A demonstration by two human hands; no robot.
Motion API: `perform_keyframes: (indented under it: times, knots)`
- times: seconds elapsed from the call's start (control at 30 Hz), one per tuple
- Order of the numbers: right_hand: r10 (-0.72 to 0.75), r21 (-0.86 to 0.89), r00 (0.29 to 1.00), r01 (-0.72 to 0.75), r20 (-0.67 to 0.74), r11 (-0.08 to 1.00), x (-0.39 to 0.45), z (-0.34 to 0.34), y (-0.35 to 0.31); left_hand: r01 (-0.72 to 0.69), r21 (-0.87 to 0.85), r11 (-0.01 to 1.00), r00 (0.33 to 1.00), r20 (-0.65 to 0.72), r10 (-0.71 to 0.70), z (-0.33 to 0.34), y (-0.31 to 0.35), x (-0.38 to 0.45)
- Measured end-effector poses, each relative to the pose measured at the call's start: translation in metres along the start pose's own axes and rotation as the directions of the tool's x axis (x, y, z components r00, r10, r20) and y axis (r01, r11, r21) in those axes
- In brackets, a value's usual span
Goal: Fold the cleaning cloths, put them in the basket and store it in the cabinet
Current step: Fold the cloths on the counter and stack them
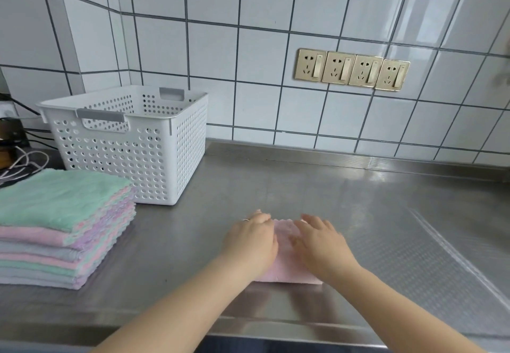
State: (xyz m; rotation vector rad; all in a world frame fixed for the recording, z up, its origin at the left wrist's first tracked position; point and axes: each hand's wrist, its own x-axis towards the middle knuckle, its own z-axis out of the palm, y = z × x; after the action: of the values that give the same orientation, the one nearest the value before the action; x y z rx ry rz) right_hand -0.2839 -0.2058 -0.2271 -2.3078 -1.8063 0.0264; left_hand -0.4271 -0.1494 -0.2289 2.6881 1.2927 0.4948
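Steel counter (276,184) in front of me, running back to the tiled wall. On it, far left: white perforated basket (129,145), upright. Just in front of the basket, at the left edge: stack of cloths (60,225), green one on top, pink, purple and grey beneath. Centre, near me: one pink cloth (284,267), folded, flat on the steel. Cables (22,162) lie behind the stack.

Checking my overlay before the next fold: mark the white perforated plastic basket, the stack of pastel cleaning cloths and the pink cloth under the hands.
white perforated plastic basket (121,156), head view, front wall.
stack of pastel cleaning cloths (55,200), head view, top green cloth.
pink cloth (284,234), head view, strip showing between the hands.
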Motion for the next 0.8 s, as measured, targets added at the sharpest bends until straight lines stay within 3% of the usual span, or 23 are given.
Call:
perform_keyframes:
  times: [0.13, 0.3, 0.7, 0.8]
  knots:
    - [-0.091, -0.028, 0.989, 0.095, 0.118, 0.995, 0.009, 0.022, -0.017, 0.066, 0.056, 0.996, 0.982, 0.173, -0.075, 0.026, -0.004, 0.002]
    - [0.016, -0.014, 0.977, -0.014, 0.214, 1.0, 0.007, 0.03, 0.003, 0.136, 0.064, 0.989, 0.948, 0.281, -0.149, 0.023, -0.023, -0.004]
    - [0.091, -0.068, 0.976, -0.079, 0.2, 0.995, -0.013, 0.001, 0.015, 0.156, 0.061, 0.986, 0.964, 0.209, -0.166, 0.01, -0.037, -0.02]
    - [0.058, 0.103, 0.978, -0.079, 0.198, 0.992, -0.022, -0.003, 0.014, 0.133, -0.043, 0.99, 0.977, 0.175, -0.123, 0.01, -0.037, -0.027]
